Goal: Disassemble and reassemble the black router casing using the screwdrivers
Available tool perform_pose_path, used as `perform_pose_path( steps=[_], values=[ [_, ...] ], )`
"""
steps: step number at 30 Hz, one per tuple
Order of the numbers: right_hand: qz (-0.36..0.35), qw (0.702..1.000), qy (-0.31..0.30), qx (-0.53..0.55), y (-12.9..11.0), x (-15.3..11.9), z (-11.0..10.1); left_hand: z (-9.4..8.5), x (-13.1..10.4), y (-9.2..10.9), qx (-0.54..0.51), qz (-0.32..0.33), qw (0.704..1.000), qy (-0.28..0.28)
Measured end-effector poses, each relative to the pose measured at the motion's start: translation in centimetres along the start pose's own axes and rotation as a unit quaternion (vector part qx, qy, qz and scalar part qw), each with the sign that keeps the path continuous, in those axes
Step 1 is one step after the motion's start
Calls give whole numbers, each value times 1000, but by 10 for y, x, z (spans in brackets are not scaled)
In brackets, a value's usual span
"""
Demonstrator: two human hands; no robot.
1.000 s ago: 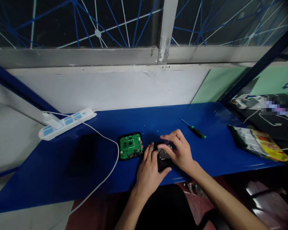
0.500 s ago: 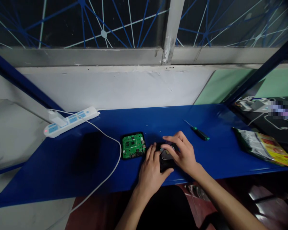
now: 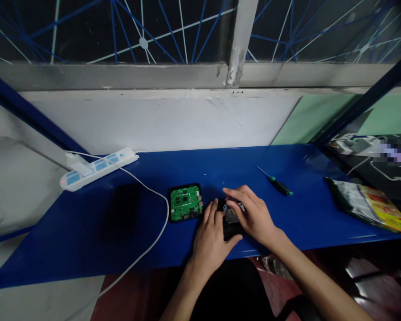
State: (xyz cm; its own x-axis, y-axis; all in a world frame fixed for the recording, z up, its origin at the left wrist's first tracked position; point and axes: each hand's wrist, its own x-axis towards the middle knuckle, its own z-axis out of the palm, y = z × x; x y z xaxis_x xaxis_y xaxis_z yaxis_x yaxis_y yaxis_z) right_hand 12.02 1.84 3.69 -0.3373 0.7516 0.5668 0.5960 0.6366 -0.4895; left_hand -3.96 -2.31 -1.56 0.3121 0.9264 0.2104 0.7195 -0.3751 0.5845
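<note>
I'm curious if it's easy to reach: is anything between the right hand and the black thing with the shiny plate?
Nothing visible. The right hand is over the black thing, fingers by its shiny plate; the left hand is at its left side.

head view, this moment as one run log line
left hand: at black piece | right hand: over black piece, fingers bent | green circuit board: left of black piece | screwdriver: on blue table, apart from hands

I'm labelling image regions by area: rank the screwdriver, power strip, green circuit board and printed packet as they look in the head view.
1. Printed packet
2. Power strip
3. Green circuit board
4. Screwdriver, clearly smallest
</note>
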Motion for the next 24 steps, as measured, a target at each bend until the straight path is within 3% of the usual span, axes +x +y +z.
perform_pose_path(
  steps=[15, 19, 24],
  values=[
    [17, 988, 60, -143, -20, -4, 12, 4, 1, -3, -5, -6, 1000, -11],
    [-28, 992, 49, -111, -22, -11, 22, 5, 1, -3, -20, 0, 1000, -15],
    [-22, 998, 20, -46, -8, -12, 20, 3, 0, -1, -8, -2, 1000, -7]
  ],
)
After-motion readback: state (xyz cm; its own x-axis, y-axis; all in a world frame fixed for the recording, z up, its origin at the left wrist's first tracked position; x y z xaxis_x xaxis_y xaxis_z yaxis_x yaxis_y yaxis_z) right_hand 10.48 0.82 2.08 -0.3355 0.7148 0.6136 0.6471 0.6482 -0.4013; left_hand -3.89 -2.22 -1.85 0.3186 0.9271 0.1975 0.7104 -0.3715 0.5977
